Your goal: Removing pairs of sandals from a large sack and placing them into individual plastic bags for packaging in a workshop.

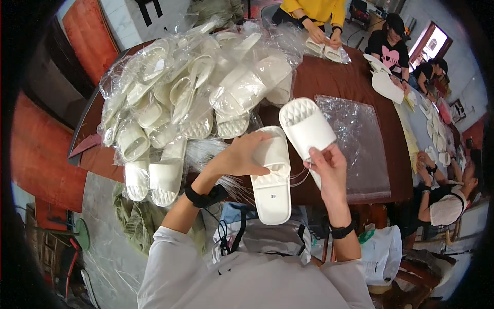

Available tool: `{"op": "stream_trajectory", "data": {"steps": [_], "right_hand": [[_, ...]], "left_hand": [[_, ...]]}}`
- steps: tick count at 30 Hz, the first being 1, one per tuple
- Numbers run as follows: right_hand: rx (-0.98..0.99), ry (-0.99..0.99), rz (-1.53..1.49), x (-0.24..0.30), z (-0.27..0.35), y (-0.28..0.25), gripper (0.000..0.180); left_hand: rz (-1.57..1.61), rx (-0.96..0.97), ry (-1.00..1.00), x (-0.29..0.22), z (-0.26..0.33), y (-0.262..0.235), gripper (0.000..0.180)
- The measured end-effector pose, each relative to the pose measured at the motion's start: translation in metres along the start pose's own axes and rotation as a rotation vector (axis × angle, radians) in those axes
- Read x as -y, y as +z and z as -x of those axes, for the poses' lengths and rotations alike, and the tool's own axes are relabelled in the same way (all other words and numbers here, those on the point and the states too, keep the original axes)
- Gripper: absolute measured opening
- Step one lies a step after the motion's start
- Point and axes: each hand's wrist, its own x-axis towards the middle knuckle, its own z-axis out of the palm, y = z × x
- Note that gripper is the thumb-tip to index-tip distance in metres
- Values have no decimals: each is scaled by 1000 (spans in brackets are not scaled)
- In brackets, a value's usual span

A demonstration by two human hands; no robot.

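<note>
My left hand [242,153] grips a cream slide slipper [272,201] across its strap, with the thumb at the strap's opening. The slipper's heel end points toward me, over the table's near edge. In my right hand [330,169] is a matching slipper [307,122], pinched between thumb and fingers near the strap's edge; its quilted toe end points away from me. A thin clear loop [300,179] runs between the two slippers. Beside my right hand a flat clear plastic bag [357,154] lies on the brown table [381,121].
Bagged slippers [180,87] form a big pile at left. A bundle of thin white strands [208,153] lies by my left wrist. Across the table a person in yellow [315,20] handles slippers; other people work at right. A white bag [382,255] stands below, right.
</note>
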Motion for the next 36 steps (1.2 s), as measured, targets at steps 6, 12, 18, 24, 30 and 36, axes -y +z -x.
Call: {"op": "stream_trajectory", "data": {"steps": [6,12,18,24,30,36], "right_hand": [[-98,77,-68,-55,21,-19,18],[-158,116,-123,-81,18,-18,18],[-196,110,-159,-80,22,-10,19],[-188,89,-175,-83,22,-8,21],[-187,126,-183,-89,15,-11,19],[-169,152,-144,-88,13,-13,21]], "left_hand": [[-256,203,-161,25,-3,38,83],[69,228,-263,33,-16,36,82],[15,229,-314,51,-40,45,57],[93,178,-211,60,-63,58,31],[561,35,-365,58,-71,41,18],[625,-20,-374,60,-78,25,23]]}}
